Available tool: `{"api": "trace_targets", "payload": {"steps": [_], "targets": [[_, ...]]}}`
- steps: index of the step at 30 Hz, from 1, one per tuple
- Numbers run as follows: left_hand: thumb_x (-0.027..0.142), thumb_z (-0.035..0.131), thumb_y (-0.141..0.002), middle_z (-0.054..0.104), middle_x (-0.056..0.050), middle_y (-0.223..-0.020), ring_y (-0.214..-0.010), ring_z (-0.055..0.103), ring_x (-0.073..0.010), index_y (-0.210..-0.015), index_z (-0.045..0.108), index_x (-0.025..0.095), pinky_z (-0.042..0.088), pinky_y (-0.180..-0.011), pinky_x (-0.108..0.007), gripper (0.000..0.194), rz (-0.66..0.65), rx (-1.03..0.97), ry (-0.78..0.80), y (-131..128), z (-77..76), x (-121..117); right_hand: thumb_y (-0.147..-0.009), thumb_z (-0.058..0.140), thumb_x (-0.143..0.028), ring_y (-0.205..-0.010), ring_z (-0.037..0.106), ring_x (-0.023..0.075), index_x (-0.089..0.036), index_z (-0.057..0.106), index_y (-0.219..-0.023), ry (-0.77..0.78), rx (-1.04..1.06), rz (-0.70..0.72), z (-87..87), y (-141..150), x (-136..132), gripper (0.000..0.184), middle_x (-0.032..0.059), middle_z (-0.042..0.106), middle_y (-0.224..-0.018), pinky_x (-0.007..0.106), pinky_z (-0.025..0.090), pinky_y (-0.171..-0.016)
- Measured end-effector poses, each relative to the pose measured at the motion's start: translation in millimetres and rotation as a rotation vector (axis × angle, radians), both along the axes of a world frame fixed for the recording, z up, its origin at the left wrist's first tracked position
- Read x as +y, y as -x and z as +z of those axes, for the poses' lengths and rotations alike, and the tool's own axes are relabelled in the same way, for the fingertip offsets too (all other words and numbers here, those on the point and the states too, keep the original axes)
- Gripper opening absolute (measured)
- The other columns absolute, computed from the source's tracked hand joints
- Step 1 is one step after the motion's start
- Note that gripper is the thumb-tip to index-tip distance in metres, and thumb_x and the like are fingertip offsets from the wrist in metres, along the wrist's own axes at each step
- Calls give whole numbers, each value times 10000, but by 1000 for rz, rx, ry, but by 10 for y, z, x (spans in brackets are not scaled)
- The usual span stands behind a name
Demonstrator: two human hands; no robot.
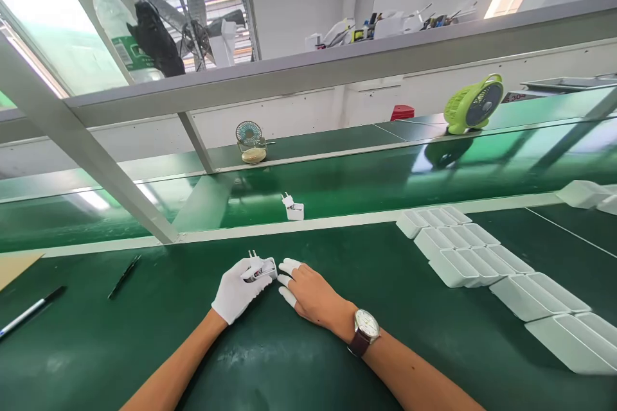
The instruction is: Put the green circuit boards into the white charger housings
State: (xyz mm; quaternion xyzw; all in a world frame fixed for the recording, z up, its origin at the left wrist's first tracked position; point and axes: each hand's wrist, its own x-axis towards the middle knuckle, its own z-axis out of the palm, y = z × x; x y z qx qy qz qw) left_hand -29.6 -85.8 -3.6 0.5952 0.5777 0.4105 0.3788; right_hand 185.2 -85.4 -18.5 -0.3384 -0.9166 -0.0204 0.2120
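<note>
My left hand (240, 290), in a white glove, is closed around a white plug adapter (261, 268) whose casing is open at one side. Two metal prongs stick up from it, and some inner parts show, too small to make out. Just to the right, my right hand (308, 292) has white covers on its fingertips and a watch at the wrist. Its fingers are apart and slightly bent, close to the adapter's right end; whether they touch it I cannot tell. A similar white plug adapter (294, 209) lies farther off on the green conveyor surface.
Several open white plastic casings (463, 250) stand in rows on the right of the green table (289, 366). A black pen (124, 276) and a white marker (29, 316) lie at left. Beyond the ledge are a small fan (249, 138) and a green fan (472, 106).
</note>
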Motion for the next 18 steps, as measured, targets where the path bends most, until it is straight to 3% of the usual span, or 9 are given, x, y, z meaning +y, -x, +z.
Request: {"api": "trace_targets", "payload": {"steps": [8,18], "targets": [[428,741,-717,753,-50,-1070,-1023,696,-237,-1066,703,215,540,-969,-374,410,7,128,-10,11,18,-14,-970,498,-217,-1166,595,290,-115,671,-1104,32,32,4,-1,14,2,241,170,665,-1155,437,493,-1011],[346,733,-739,733,-50,-1135,-1050,691,-216,-1026,692,223,541,-973,-356,315,22,84,-19,-13,10,-39,-959,497,-190,-1167,593,288,-124,672,-1117,27,60,32,-15,-16,21,244,164,661,-1173,446,504,-1014]]}}
